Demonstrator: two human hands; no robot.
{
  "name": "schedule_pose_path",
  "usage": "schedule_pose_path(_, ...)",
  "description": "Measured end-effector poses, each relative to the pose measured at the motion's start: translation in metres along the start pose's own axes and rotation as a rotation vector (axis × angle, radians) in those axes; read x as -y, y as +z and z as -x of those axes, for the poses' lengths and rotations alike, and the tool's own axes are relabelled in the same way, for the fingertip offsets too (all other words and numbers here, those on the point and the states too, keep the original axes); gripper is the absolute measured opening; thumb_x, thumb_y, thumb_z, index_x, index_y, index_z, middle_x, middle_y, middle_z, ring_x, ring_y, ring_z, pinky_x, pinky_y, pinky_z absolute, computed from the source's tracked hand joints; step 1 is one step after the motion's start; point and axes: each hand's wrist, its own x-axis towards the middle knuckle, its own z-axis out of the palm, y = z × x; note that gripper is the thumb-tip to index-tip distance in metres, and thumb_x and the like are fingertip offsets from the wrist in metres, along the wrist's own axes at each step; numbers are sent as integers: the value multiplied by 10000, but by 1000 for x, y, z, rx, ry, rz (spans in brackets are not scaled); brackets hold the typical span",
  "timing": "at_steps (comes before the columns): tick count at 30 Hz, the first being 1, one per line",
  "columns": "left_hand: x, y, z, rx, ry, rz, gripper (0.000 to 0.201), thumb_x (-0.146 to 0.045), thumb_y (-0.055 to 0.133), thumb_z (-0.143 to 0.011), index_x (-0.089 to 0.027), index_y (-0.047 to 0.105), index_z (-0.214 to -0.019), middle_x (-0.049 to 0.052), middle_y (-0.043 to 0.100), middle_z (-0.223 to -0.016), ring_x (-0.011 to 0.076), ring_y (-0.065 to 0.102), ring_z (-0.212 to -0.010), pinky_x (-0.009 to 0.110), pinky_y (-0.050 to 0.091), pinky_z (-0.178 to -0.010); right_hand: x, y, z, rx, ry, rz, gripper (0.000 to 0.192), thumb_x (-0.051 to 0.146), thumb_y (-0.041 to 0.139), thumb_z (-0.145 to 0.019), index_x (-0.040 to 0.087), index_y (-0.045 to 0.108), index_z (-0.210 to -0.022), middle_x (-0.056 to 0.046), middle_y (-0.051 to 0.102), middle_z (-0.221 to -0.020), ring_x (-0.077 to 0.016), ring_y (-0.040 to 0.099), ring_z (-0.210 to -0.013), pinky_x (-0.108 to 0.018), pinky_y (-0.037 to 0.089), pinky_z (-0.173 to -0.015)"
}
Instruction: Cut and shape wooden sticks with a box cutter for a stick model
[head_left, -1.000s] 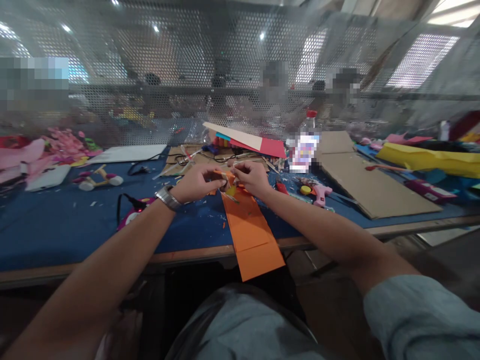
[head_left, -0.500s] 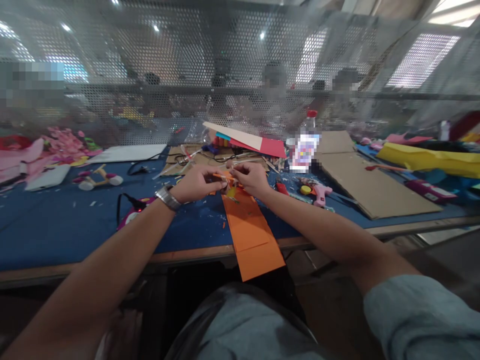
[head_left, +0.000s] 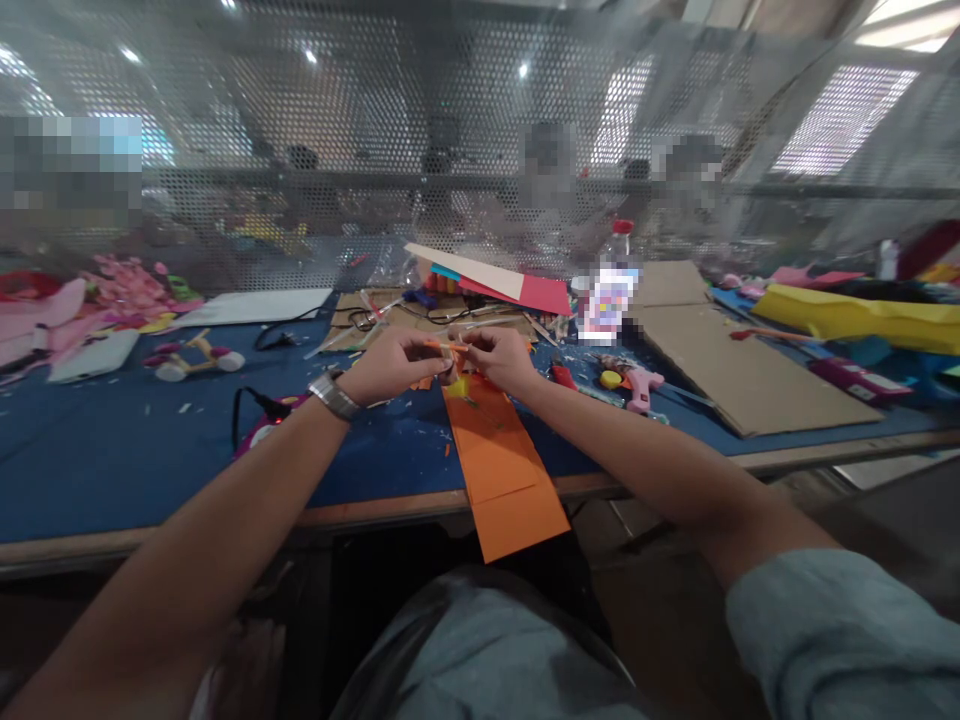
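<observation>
My left hand (head_left: 394,365), with a metal watch (head_left: 334,394) on its wrist, is closed in a pinch on a thin orange paper strip (head_left: 444,346). Facing it, my right hand (head_left: 501,360) pinches the strip's other end. Just below the fingertips shows a small yellow piece (head_left: 459,387); what it is attached to is partly hidden by the fingers. Under both hands lies a long orange paper sheet (head_left: 502,450), its near end hanging over the table edge.
To the right are a pink glue gun (head_left: 642,388), red-handled cutters (head_left: 562,376), a bottle (head_left: 609,300) and cardboard (head_left: 757,375). On the left stand a small wheeled stick model (head_left: 196,357) and a purple device (head_left: 274,425) with a cord. Coloured sheets (head_left: 544,294) lie behind my hands.
Both hands stay nearly in place. The orange strip between the fingertips has turned a little, and the yellow piece below has shifted slightly left and up.
</observation>
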Motion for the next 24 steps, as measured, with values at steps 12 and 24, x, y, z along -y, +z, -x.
schedule_pose_path(12, 0, -1, -1, 40, 4, -1, 169, -332, 776, -903, -171, 820, -877, 64, 825, -824, 185, 766, -774, 286, 603, -762, -4, 1, -1, 38, -40, 13, 255, 434, 755, -928, 182, 781, -893, -27, 742, -804, -149, 582, -709, -259, 406, -650)
schedule_pose_path(24, 4, -1, -1, 26, -102, 142, 205, -364, 827, -856, -164, 808, -895, 53, 800, -793, 165, 716, -693, 275, 566, -675, -10, 6, -2, 134, 26, -129, 278, 467, 774, -899, 203, 708, -845, -14, 724, -814, -161, 638, -739, -266, 468, -681)
